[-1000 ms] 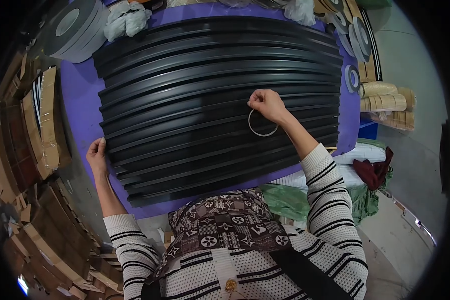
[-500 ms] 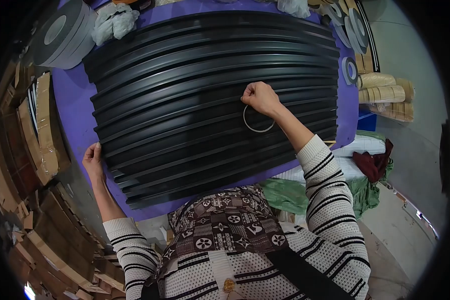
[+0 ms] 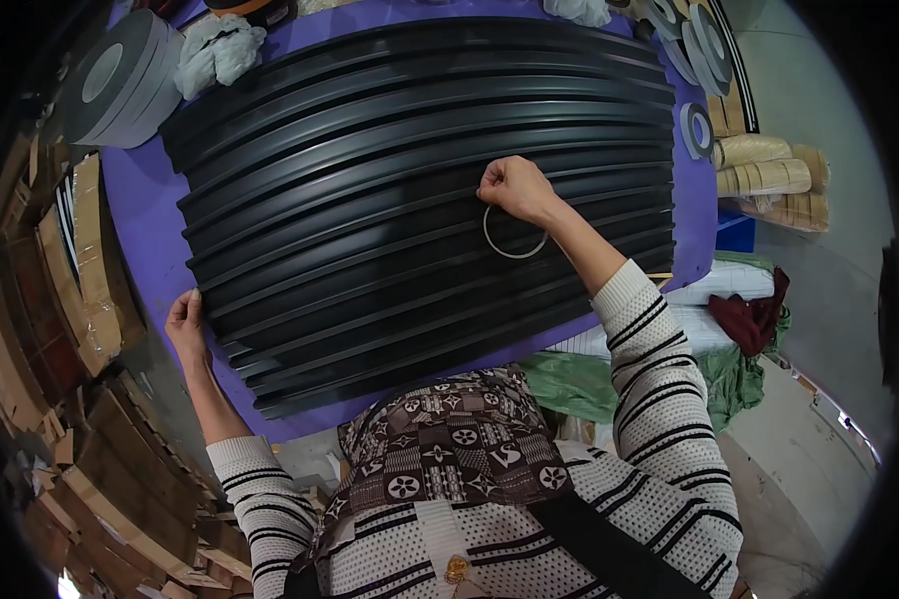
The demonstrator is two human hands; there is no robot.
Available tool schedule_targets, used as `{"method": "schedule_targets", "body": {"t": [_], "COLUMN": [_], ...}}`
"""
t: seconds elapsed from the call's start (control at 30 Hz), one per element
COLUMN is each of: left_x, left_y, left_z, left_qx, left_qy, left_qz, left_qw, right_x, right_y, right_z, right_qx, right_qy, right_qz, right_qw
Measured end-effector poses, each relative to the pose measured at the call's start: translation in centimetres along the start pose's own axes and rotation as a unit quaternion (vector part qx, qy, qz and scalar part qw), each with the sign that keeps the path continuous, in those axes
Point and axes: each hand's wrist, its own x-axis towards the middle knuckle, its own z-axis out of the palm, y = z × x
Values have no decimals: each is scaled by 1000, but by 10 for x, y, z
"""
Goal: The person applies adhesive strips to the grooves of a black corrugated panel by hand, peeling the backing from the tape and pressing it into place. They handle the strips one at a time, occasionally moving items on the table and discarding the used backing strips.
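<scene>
Long black ribbed strips (image 3: 410, 210) lie side by side across the purple table (image 3: 142, 215), forming one wide panel. At their left ends, my left hand (image 3: 186, 321) is pinched closed, fingertips right at the end of one strip; what it grips, I cannot tell. Over the middle-right of the panel, my right hand (image 3: 517, 190) is closed in a fist, with the fingers curled under. A thin pale ring (image 3: 510, 256) hangs from it, curving from the fingers back toward the wrist. Part of the ring is hidden behind the hand.
Large grey tape rolls (image 3: 120, 85) and crumpled clear plastic (image 3: 220, 52) sit at the far left. More rolls (image 3: 704, 50) stand at the far right, with a single grey roll (image 3: 697, 131) below. Cardboard (image 3: 100, 260) is stacked left of the table; wrapped brown bundles (image 3: 764, 178) lie right.
Both hands keep nearly the same place and grip. The view has shifted slightly, and my right hand sits a touch farther up and left, with the ring still hanging from it.
</scene>
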Motion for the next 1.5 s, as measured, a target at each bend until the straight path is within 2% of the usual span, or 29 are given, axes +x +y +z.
{"method": "schedule_targets", "body": {"t": [0.23,0.3,0.37,0.4,0.47,0.53,0.6,0.87,1.0,1.07,1.2,1.23,1.3,1.37,1.4,1.43,1.47,1.5], "left_x": [6,6,-23,-32,-61,-85,-97,-98,-89,-88,-86,-86,-68,-73,-79,-84,-87,-89], "left_y": [-7,6,68,79,104,103,95,94,86,85,82,81,63,67,70,76,80,81], "left_z": [-5,1,68,112,206,280,318,325,326,326,328,329,329,326,326,326,327,328], "left_qx": [-35,153,288,252,229,230,245,261,255,233,217,186,199,234,252,251,247,241], "left_qy": [-22,48,99,49,-92,-133,-162,-179,-172,-186,-190,-200,-173,-148,-132,-138,-145,-154], "left_qz": [10,81,186,294,434,444,406,391,417,376,364,326,443,467,474,456,430,401], "left_qw": [999,984,934,921,866,856,865,864,856,878,886,905,857,840,834,843,856,870], "right_x": [1,1,-2,-3,-3,-8,-9,-16,-22,-36,-37,-36,-30,-16,-7,0,-3,-13], "right_y": [-6,-9,-11,-11,-10,-11,-11,-11,-10,-10,6,1,-1,12,20,23,14,5], "right_z": [0,-2,0,1,2,7,11,21,36,43,49,40,25,23,22,20,13,0], "right_qx": [-43,-49,-68,-70,-99,-127,-179,-137,-117,-106,-10,-5,46,86,181,269,423,563], "right_qy": [-3,-1,4,5,15,48,72,140,212,241,286,241,179,157,104,42,-26,-98], "right_qz": [13,11,15,13,-15,-25,-29,-50,-106,-126,-113,-74,-72,-106,-152,-192,-206,-204], "right_qw": [999,999,998,997,995,990,981,979,964,956,951,968,980,978,966,943,882,795]}}
